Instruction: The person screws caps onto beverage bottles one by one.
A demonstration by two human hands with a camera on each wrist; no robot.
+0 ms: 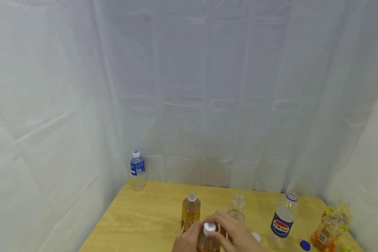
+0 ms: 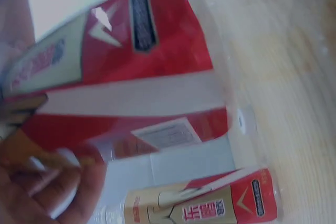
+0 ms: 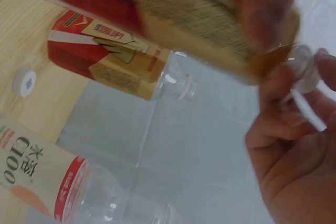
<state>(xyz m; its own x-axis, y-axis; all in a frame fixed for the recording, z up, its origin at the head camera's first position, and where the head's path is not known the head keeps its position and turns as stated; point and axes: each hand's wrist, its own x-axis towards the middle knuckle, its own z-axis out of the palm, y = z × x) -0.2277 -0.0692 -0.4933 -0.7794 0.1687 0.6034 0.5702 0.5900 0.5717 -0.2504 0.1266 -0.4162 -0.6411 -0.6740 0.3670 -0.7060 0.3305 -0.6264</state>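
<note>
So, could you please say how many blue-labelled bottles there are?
2: one clear bottle at the table's far-left corner, the Pepsi bottle right of the right hand.

Cream-labelled bottle (image 3: pixel 44 169): read “水溶C100”. Standing red-and-gold bottle (image 2: pixel 205 202): bore “东鹏”. Blue-labelled bottle (image 1: pixel 281 224): carried Pepsi emblem. Held bottle (image 2: pixel 126 95): lettering was blurred.

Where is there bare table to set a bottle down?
Free: the table left of the uncapped gold-labelled bottle, in front of the blue-labelled bottle. Crowded: the right end, with the Pepsi bottle, blue cap and yellow-labelled bottle.
</note>
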